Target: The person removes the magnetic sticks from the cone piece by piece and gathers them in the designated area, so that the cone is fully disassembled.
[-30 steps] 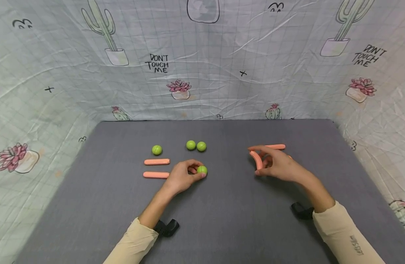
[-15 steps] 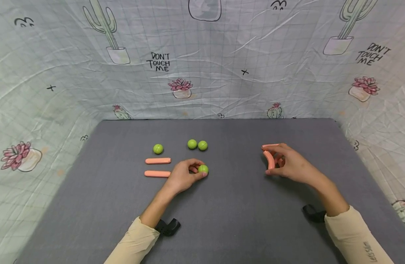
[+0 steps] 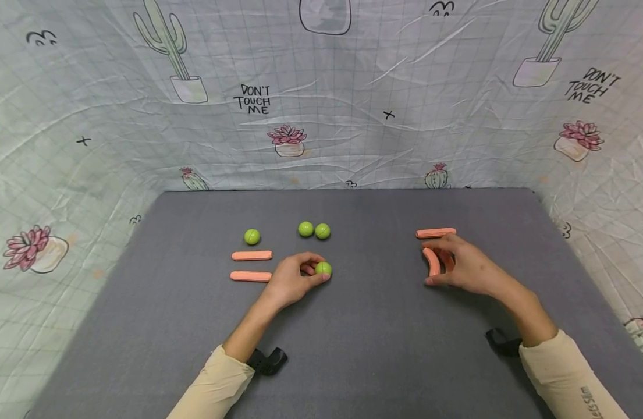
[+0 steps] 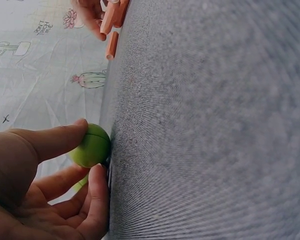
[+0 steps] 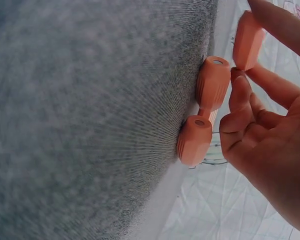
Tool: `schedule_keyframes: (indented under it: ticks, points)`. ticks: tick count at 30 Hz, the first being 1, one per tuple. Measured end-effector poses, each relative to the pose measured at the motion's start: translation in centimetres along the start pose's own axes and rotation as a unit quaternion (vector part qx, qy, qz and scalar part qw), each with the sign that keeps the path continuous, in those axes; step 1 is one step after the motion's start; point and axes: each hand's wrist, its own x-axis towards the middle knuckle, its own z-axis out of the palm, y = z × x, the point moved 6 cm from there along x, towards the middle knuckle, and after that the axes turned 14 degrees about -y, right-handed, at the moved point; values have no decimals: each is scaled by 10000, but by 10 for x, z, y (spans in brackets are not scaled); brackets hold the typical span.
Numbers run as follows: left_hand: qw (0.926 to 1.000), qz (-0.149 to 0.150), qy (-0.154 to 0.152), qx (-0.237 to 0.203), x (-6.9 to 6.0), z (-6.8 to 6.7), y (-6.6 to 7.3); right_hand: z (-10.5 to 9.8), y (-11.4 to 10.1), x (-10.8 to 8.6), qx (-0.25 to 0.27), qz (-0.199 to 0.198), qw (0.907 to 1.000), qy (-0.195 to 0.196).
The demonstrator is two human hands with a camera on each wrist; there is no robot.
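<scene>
My left hand point(image 3: 290, 279) pinches a green ball point(image 3: 323, 269) between thumb and fingertips, low at the tabletop; the left wrist view shows a seam line across this ball point(image 4: 91, 145). On the right, my right hand point(image 3: 470, 267) holds a short, curved orange bar point(image 3: 433, 261) between thumb and fingers. In the right wrist view that bar point(image 5: 248, 40) is raised off the table, with two orange pieces point(image 5: 213, 82) standing on the surface below it. A straight orange bar point(image 3: 435, 233) lies just behind the right hand.
Two straight orange bars point(image 3: 252, 255) lie parallel left of the left hand, the nearer one partly covered by it. One green ball point(image 3: 252, 237) sits behind them, and two more balls point(image 3: 314, 230) stand side by side. Printed cloth point(image 3: 331, 151) rises behind the grey table point(image 3: 363, 349).
My right hand has moved right with the curved orange bar, then slightly nearer and lower, uncovering the straight bar behind. The left hand stays on its ball.
</scene>
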Motion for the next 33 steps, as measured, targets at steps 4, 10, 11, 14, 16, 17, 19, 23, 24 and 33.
schedule_keyframes:
  ticks: [4,10,11,14,16,17,19,23,24,33]
  points:
    - [10000,-7,15,7,0,0,-1,1,2,0,-39,30,10000,-50]
    - [10000,-6,46,21,0,0,-2,4,3,2,-45,32,9998,-171]
    - [10000,-1,48,17,0,0,-2,4,3,3,-64,47,9998,-175]
    - [10000,9,53,3,0,0,-1,5,4,3,-142,65,9998,-160]
    - [10000,18,55,-8,0,0,-1,5,4,3,-196,67,9997,-152]
    - [10000,18,55,-17,-1,0,-1,6,4,4,-197,71,9997,-155]
    - [10000,18,54,-20,0,0,-1,7,4,4,-177,81,9996,-186]
    - [10000,42,20,-71,0,0,-2,8,4,4,-77,86,9996,-259]
    - [9999,54,6,-87,1,0,-3,8,4,4,-70,84,9996,-271]
    - [9994,173,-81,-301,-1,-4,-6,9,2,4,-119,70,9994,-318]
